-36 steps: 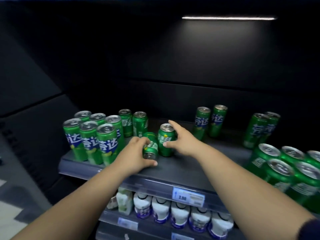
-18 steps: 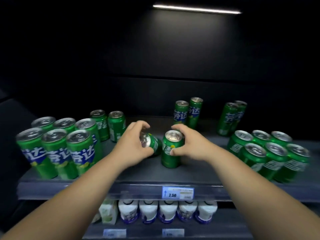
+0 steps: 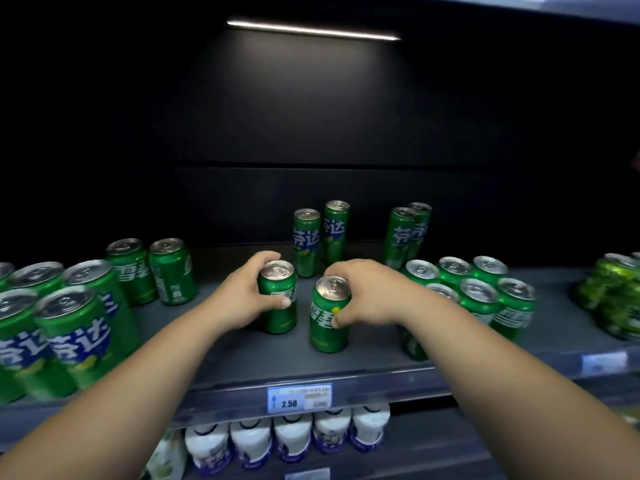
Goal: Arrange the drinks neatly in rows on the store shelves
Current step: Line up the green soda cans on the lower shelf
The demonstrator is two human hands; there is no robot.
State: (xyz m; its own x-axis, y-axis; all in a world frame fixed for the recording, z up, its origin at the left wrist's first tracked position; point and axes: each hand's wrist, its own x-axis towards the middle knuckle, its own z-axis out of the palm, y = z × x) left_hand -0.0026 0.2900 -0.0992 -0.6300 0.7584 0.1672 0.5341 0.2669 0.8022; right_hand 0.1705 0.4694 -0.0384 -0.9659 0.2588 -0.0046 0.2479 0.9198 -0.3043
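Left hand (image 3: 239, 299): wrapped round an upright Sprite can (image 3: 277, 306)
Right hand (image 3: 372, 294): clasping a second Sprite can (image 3: 327, 327)
Shelf (image 3: 242, 351): best slide both, kept upright, flush into one row

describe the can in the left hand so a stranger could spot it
Find the dark shelf with the 2.50 price tag on its edge. Above the tag stand two short green cans, clear of the groups. It is the left, farther-back can, gripped by the left hand; the right hand holds the nearer can.
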